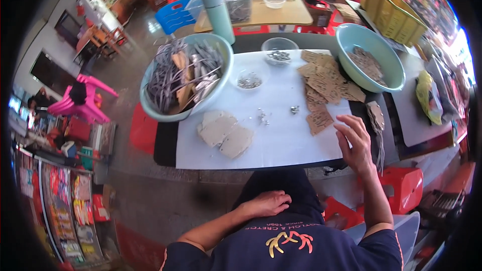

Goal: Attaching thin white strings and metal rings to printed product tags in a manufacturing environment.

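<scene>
Two hands in view, and neither one is holding anything. The right hand [355,143] is up on the near right edge of the white table sheet [281,140], fingers loosely spread and curled a little, palm down, wrist bent back toward the body with the forearm running straight down to the lower edge. Its fingertips sit just beside the closest brown perforated card [319,120], which is the bottom one of a loose pile of brown cards [325,83] fanned along the right side of the sheet. I can't tell if a fingertip actually touches that card.

The left hand [266,203] is off the table entirely, resting palm down on the person's dark lap, fingers relaxed and open, elbow bent out to the left.

Middle of the sheet has a few pale grey cards [224,133] overlapping each other, plus some tiny metal bits [262,116] scattered nearby. Far left is a big teal basin [150,108] stuffed with grey strips and cards. Another teal basin [396,78] sits at the far right with more brown cards inside. Small clear bowl [277,50] of metal parts at the back edge, and a tall pale green flask [219,12] behind that.
</scene>
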Demonstrator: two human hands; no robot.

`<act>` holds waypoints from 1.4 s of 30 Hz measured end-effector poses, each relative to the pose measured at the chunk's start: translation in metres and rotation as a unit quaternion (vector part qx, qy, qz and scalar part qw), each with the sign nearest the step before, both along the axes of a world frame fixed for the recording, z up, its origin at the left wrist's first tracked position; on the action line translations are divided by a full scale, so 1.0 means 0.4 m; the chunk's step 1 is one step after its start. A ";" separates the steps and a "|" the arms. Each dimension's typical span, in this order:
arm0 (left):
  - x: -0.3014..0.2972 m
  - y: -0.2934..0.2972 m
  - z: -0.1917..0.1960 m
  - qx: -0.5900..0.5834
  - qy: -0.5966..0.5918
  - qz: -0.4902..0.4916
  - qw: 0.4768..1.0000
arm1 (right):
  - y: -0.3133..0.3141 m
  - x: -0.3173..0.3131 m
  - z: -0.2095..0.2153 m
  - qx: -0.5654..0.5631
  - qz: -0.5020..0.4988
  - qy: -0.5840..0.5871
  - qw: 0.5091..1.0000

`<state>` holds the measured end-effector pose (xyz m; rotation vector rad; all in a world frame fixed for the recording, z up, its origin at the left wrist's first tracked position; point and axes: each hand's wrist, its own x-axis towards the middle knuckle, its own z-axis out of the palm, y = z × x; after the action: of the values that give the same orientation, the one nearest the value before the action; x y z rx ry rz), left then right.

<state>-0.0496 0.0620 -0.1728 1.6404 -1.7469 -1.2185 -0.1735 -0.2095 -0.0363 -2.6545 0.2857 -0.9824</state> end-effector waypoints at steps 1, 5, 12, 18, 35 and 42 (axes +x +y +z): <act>-0.001 0.004 0.005 0.002 -0.001 0.014 1.000 | 0.017 0.012 -0.002 0.002 0.013 -0.002 1.000; -0.010 0.009 0.032 0.001 -0.003 0.049 0.999 | 0.047 0.043 -0.032 0.053 0.063 -0.010 0.997; 0.098 0.032 0.225 -0.099 0.083 0.048 0.990 | 0.061 0.059 -0.077 0.079 0.071 0.010 0.994; 0.250 0.072 0.397 -0.171 0.045 0.236 0.956 | 0.059 0.061 -0.087 0.073 0.067 0.017 0.995; 0.552 0.069 0.456 -0.260 -0.296 0.515 0.761 | 0.056 0.070 -0.091 0.072 0.070 0.028 0.995; 0.570 0.057 0.450 -0.199 -0.398 0.491 0.749 | 0.046 0.067 -0.087 0.080 0.083 0.035 0.993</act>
<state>0.1785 0.0848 0.0071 2.4132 -0.9773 0.3866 -0.1469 -0.1913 -0.0713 -2.5235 0.1477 -0.7822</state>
